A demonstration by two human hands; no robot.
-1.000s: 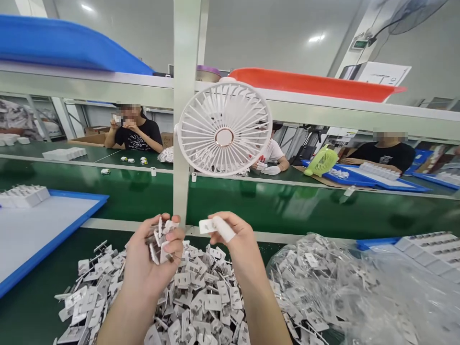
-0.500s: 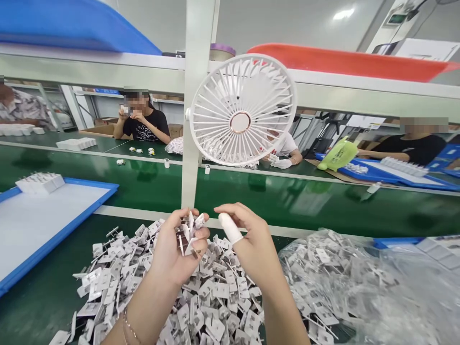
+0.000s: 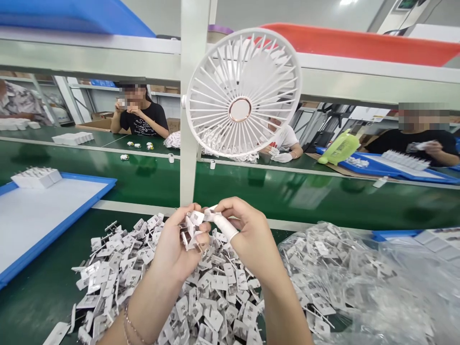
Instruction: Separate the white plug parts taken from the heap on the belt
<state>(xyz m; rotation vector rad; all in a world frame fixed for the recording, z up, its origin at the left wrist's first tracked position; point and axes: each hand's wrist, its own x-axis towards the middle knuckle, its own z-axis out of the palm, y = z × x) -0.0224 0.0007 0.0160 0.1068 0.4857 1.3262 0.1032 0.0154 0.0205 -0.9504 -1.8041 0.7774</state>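
My left hand [image 3: 181, 242] is closed around several small white plastic parts [image 3: 191, 229], square plates with thin metal pins. Its palm faces up. Close to its fingertips, my right hand [image 3: 247, 235] pinches one white plastic part [image 3: 212, 211] between thumb and fingers. A white cover [image 3: 225, 227] wraps the right thumb. Under both hands spreads a large loose pile of the same white parts [image 3: 212, 282]. The fingers partly hide the held pieces.
At left lies a blue-rimmed tray [image 3: 104, 191] bearing a white block [image 3: 38, 178] of parts. A clear plastic bag [image 3: 388, 287] with more parts lies right. A white fan [image 3: 240, 110] hangs on the post [image 3: 187, 182]. People sit across the green conveyor [image 3: 323, 196].
My right hand has moved in to the left hand, its fingers closing on a white part there. The view has tilted slightly downward. Across the belt, a person's hand at right has risen.
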